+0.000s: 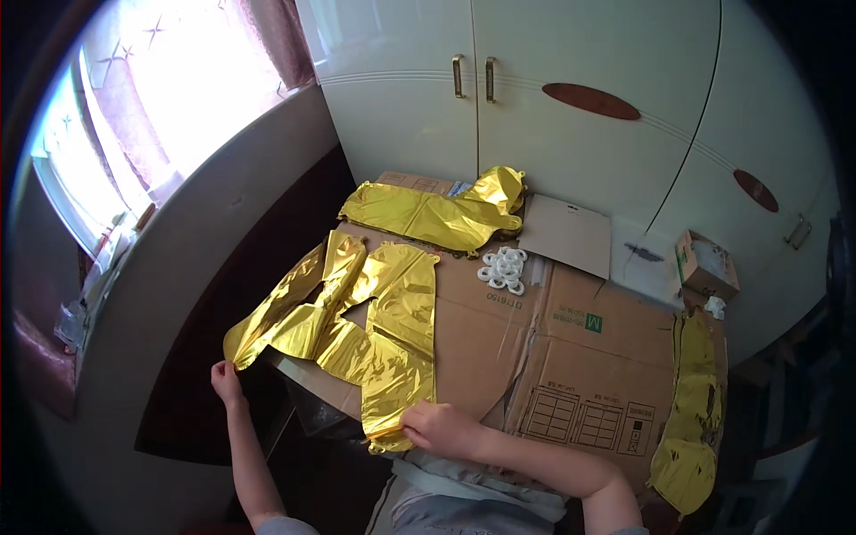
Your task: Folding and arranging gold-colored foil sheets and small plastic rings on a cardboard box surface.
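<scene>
A flat gold foil balloon [401, 308], uninflated and shaped like a letter with a cut-out in its middle, lies spread over the left part of the cardboard. My left hand [226, 383] pinches its far-left corner, past the cardboard's edge. With its fingers closed, my right hand [439, 430] grips the balloon's lower end, close to my body. Creases run all over the shiny foil. Behind it, another gold foil balloon [428, 216] rests flat at the back of the cardboard. More gold foil [688, 419] lies along the right edge.
Brown cardboard [606, 357] covers the work surface. A heap of small white rings [504, 270] sits near its middle, beside a grey-white board [564, 236]. At the back right stands a small open box [709, 266]. White cabinet doors [588, 53] rise behind; a curtained window [178, 80] is at left.
</scene>
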A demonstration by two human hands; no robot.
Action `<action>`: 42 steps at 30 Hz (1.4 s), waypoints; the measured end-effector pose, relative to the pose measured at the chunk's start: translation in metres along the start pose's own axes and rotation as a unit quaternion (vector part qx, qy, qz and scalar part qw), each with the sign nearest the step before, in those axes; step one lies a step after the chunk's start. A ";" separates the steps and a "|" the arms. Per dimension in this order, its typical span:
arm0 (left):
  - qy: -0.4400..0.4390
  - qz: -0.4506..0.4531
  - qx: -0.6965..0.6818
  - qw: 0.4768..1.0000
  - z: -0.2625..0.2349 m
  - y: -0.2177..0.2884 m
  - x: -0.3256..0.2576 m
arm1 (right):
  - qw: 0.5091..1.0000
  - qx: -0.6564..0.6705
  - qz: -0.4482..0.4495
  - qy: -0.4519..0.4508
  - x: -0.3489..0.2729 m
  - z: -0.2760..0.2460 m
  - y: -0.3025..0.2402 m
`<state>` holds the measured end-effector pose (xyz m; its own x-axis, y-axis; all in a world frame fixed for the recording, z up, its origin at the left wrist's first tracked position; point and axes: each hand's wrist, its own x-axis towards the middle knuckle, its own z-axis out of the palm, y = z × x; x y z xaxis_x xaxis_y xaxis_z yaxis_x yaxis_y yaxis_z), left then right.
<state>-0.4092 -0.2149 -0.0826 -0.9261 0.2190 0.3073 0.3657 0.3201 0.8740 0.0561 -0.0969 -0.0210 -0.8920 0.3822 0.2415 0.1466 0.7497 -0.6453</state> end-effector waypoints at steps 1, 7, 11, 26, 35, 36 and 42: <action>0.033 0.038 0.039 0.998 0.006 0.017 -0.007 | 0.999 0.025 0.024 -0.009 0.000 -0.005 -0.002; -0.264 0.208 -0.039 0.941 0.016 0.174 -0.137 | 0.996 0.057 0.047 0.054 0.008 0.002 0.012; -0.537 0.320 0.038 0.780 0.014 0.238 -0.192 | 0.990 0.081 0.098 0.055 0.013 -0.009 0.009; -0.633 0.265 0.077 0.724 0.030 0.213 -0.192 | 0.979 0.130 0.148 0.059 0.020 -0.011 0.008; -0.641 0.195 0.065 0.740 0.034 0.207 -0.190 | 0.980 0.143 0.132 0.039 0.018 -0.023 0.010; -0.640 0.197 0.066 0.739 0.034 0.208 -0.190 | 0.982 0.136 0.127 0.037 0.018 -0.023 0.010; -0.662 0.173 0.070 0.726 0.033 0.224 -0.190 | 0.974 0.169 0.142 0.039 0.018 -0.019 0.013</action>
<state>-0.1482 -0.1542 0.0418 0.0912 0.9726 -0.2138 0.6473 0.1052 0.7549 0.0499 -0.0703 -0.0109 -0.7985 0.5986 0.0646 0.2211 0.3913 -0.8933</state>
